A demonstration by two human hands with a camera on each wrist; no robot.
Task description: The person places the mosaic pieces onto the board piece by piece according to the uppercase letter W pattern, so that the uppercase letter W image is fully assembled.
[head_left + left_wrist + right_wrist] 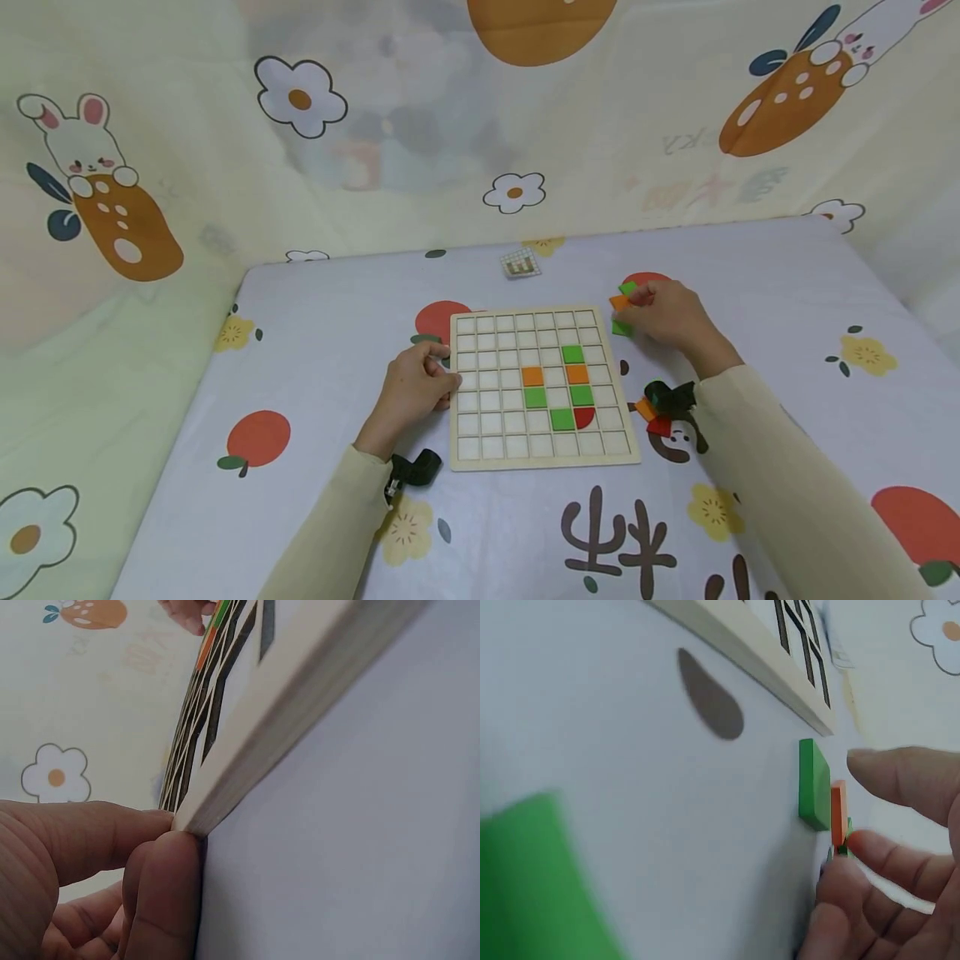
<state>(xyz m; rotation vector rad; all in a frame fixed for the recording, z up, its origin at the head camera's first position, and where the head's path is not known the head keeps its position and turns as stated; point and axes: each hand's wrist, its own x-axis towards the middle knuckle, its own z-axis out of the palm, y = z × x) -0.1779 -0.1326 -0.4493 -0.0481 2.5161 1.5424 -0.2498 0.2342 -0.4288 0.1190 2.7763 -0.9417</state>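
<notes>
Beside the upper right corner of the pale wooden grid board (543, 463), right of centre in the head frame, a short row of thin, flat loose pieces was bordered by the fingertips of the right hand (669, 317): a bright green block (627, 288) at the top, a flat orange block (619, 302) below it and a second green block (622, 328) at the bottom. The row was aligned roughly with the board's right edge, running up the frame; no clear long axis was shown by any single piece. From the fingertips, the pieces were placed mainly to the left, between hand and board, and far nearer to the right hand than to the left hand (412, 383). Within the right wrist frame, the thumb was held apart from the fingers, and nothing was seen clasped between them; whether the orange block was touched could not be told. At that frame's lower left, a blurred green shape (544, 889) could not be identified. By the left fingertips, the board's left edge was pinched. Toward the board's right half, four green squares (573, 354), two orange squares (532, 377) and a red rounded piece (585, 417) were seated in cells.
</notes>
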